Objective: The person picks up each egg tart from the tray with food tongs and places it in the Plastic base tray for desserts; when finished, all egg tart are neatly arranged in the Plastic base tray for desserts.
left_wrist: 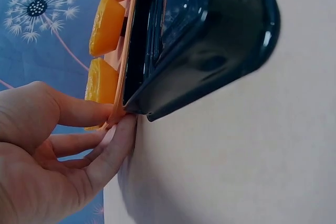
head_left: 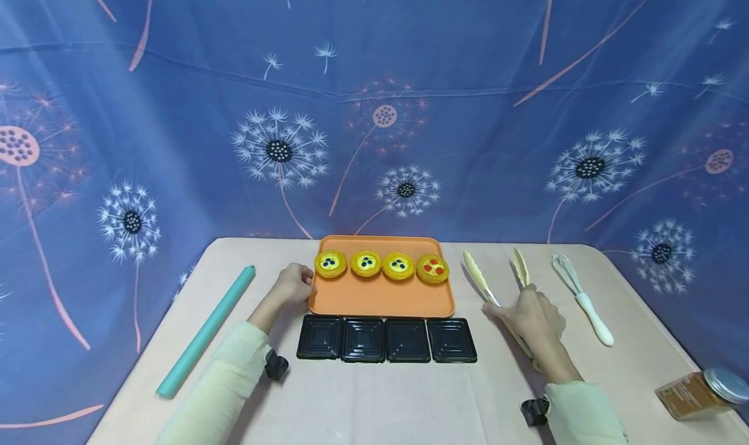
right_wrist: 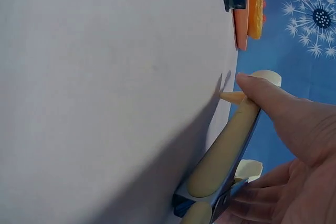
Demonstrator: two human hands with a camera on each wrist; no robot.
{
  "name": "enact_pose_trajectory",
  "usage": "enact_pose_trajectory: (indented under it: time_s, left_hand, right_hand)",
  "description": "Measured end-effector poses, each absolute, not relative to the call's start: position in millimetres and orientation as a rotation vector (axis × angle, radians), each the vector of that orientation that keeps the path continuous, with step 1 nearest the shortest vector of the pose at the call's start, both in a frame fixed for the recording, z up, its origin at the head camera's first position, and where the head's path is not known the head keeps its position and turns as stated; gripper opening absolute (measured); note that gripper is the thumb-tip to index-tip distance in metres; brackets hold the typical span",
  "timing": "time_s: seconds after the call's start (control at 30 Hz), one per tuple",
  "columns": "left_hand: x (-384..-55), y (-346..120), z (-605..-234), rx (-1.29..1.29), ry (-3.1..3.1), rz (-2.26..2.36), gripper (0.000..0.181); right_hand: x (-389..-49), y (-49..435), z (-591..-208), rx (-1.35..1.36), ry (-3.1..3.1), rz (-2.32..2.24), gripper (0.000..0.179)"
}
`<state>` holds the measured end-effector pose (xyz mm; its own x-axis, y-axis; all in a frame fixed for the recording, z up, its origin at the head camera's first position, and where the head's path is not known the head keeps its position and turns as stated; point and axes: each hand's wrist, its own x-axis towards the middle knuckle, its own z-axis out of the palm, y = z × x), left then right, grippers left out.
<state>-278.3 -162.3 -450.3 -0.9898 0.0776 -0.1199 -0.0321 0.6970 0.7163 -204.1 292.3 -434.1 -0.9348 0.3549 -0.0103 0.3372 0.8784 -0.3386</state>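
At its left edge, an orange tray is pinched between the thumb and fingers of my left hand. The left wrist view shows this hand close up, fingertips at the tray's corner. Four egg-tart-like pastries stand in a row on the tray, three with blue dots and one tart with red dots. My right hand grips a pair of tongs with cream tips spread apart and pointing away. In the right wrist view, the thumb lies along one arm of the tongs; the other fingers are partly hidden.
Several black square plastic trays line up before the orange tray. A teal rolling pin lies at left. A whisk lies right of the tongs, and a silver-lidded jar lies near the right edge. Blue patterned cloth hangs behind.
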Motion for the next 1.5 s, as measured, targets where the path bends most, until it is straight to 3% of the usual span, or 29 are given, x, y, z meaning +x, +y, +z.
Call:
enact_pose_trajectory:
  time_s: [0.3,0.5,0.73,1.1,1.5]
  left_hand:
    - [-280,-162,-454,-0.011,2.737,1.191,0.032]
    - [-279,-162,-454,-0.035,2.709,1.206,0.034]
    - [-277,-164,-456,-0.066,2.684,1.226,0.036]
    - [-276,-164,-458,-0.054,2.703,1.238,0.034]
    - [-280,-162,-455,-0.051,2.712,1.236,0.035]
  right_hand:
    - [-208,295,-440,-0.584,-2.947,0.592,0.085]
    - [-207,302,-436,-0.407,-2.854,0.645,0.084]
    - [-209,309,-419,-0.27,-2.803,0.618,0.064]
    - [-216,321,-386,-0.098,-2.872,0.562,0.069]
    - [-240,321,-368,0.271,-2.938,0.55,0.063]
